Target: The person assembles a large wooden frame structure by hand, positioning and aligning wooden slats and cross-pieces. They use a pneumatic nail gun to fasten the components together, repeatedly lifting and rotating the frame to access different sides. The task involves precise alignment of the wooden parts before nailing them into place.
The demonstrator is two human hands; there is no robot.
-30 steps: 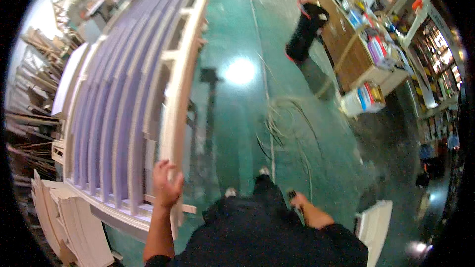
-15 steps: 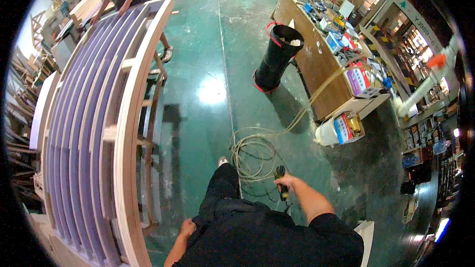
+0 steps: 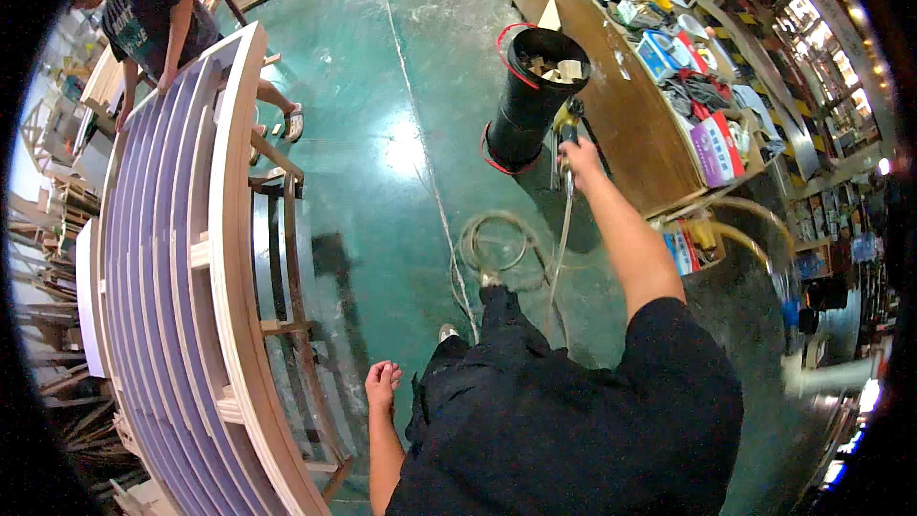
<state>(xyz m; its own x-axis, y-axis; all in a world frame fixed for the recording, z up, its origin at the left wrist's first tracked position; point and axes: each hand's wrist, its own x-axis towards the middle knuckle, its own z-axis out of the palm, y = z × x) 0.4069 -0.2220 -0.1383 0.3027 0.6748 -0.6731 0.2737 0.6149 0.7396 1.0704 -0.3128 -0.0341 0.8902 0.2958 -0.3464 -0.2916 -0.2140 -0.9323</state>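
Observation:
My right hand (image 3: pixel 579 155) is stretched forward and wrapped round a dark hand-held air tool (image 3: pixel 570 124) with yellowish parts; its exact kind is too small to tell. From it a pale hose (image 3: pixel 565 229) hangs down to the floor. The tool is beside a tall black bin (image 3: pixel 521 124) with red handles, which holds wood offcuts (image 3: pixel 565 72). Low at my left side, my left hand (image 3: pixel 383 378) is loosely curled, with nothing visible in it. Nearest to that hand, though apart from it, is a long wooden frame (image 3: pixel 234 258) with purple-grey slats.
A co-worker (image 3: pixel 158 29) stands at the frame's far end, hands on it. Trestle legs (image 3: pixel 296 325) support the frame. A cluttered workbench (image 3: pixel 611 67) runs along the right, with an open box (image 3: pixel 693 239) below its near end. Coiled hose (image 3: pixel 495 241) lies ahead of my feet.
My right hand has carried the air tool forward, up to the bin. I have stepped closer to bin and bench. My left hand has swung away from my clothing.

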